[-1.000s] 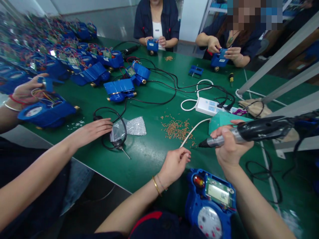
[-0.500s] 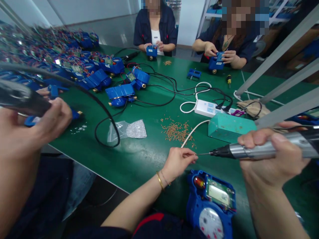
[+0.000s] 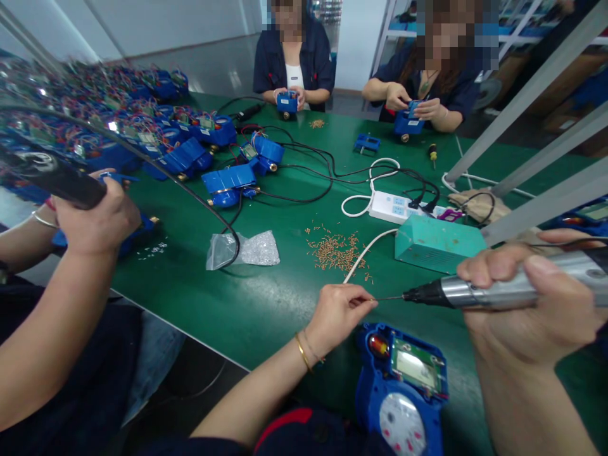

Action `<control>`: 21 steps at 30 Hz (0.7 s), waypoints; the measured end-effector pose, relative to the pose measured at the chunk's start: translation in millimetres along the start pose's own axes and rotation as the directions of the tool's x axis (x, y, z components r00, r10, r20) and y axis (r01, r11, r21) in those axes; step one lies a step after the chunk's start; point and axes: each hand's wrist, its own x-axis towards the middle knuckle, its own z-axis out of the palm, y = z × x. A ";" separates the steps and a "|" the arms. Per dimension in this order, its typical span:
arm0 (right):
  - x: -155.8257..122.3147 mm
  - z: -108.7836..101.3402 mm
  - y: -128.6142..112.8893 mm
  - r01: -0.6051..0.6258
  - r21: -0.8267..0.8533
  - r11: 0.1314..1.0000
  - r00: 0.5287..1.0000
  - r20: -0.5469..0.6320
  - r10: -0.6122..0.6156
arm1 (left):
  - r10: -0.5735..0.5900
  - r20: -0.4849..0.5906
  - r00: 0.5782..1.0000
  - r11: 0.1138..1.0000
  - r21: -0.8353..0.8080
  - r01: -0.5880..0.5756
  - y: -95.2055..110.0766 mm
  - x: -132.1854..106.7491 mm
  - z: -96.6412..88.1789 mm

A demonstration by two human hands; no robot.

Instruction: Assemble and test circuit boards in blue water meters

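My right hand (image 3: 527, 297) grips a silver and black electric screwdriver (image 3: 498, 288), its thin bit pointing left. At the tip of that bit, my left hand (image 3: 339, 313) is closed in a pinch; a tiny screw seems to be between thumb and fingers, mostly hidden. Below both hands lies a blue meter (image 3: 368, 396) with its top exposed, showing a small display, a circuit board and a round dial. Beyond my left hand, a loose heap of copper-coloured screws (image 3: 335, 250) is spread on the green table (image 3: 275, 297).
A teal box (image 3: 437, 244) and a white power strip (image 3: 389, 206) stand at the right, below slanting metal posts. A plastic bag (image 3: 259, 248) lies left of the screws. Many wired blue meters (image 3: 178, 155) fill the far left. Co-workers sit opposite; another person's hand (image 3: 102, 218) holds a dark tool at left.
My hands and the screwdriver stay almost in place, bit tip still at my left fingers. The co-worker at left has shifted their hand and dark tool, and its cable has swung.
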 end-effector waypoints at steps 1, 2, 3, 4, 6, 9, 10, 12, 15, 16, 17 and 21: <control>0.0 -0.7 -0.7 0.009 -0.016 1.000 1.000 0.020 -0.008 | 0.035 0.004 0.999 0.999 0.034 -0.035 0.6 0.0 -0.9; 0.2 -1.7 -1.7 0.018 -0.028 0.999 0.999 0.038 -0.017 | 0.067 0.014 0.998 0.995 0.070 -0.068 1.4 0.0 -1.9; 0.5 -2.8 -3.0 0.025 -0.030 0.999 0.998 0.050 -0.024 | 0.095 0.025 0.995 0.990 0.105 -0.097 2.3 0.2 -2.8; 1.0 -3.9 -4.4 0.026 -0.023 0.999 0.998 0.055 -0.025 | 0.117 0.034 0.993 0.984 0.132 -0.121 3.4 0.4 -3.7; 1.9 -5.8 -7.4 0.027 -0.003 1.000 0.997 0.070 -0.027 | 0.142 0.047 0.989 0.976 0.162 -0.148 5.7 0.8 -5.3; 1.3 -6.5 -11.2 0.018 0.019 1.000 0.996 0.085 -0.020 | 0.148 0.067 0.987 0.972 0.173 -0.158 9.0 1.2 -6.9; 0.3 -6.3 -12.2 0.016 0.024 1.000 0.997 0.081 -0.018 | 0.145 0.074 0.987 0.972 0.174 -0.156 9.9 1.2 -7.2; -2.3 -5.8 -14.3 0.008 0.033 0.999 0.998 0.066 -0.010 | 0.134 0.087 0.987 0.973 0.178 -0.148 11.4 1.3 -7.3; -5.0 -6.4 -16.6 -0.004 0.065 0.998 0.998 0.061 0.000 | 0.127 0.098 0.987 0.971 0.192 -0.144 12.5 2.4 -6.4; -4.7 -6.8 -16.9 -0.005 0.079 0.997 0.998 0.065 -0.001 | 0.131 0.098 0.987 0.969 0.200 -0.148 12.5 3.1 -6.0; -4.0 -7.3 -16.6 -0.004 0.092 0.996 0.997 0.071 -0.003 | 0.134 0.100 0.986 0.966 0.211 -0.152 12.2 4.1 -5.9; -4.1 -5.4 -13.2 0.020 0.119 0.993 0.994 0.104 -0.032 | 0.154 0.112 0.982 0.952 0.249 -0.177 12.6 6.0 -10.3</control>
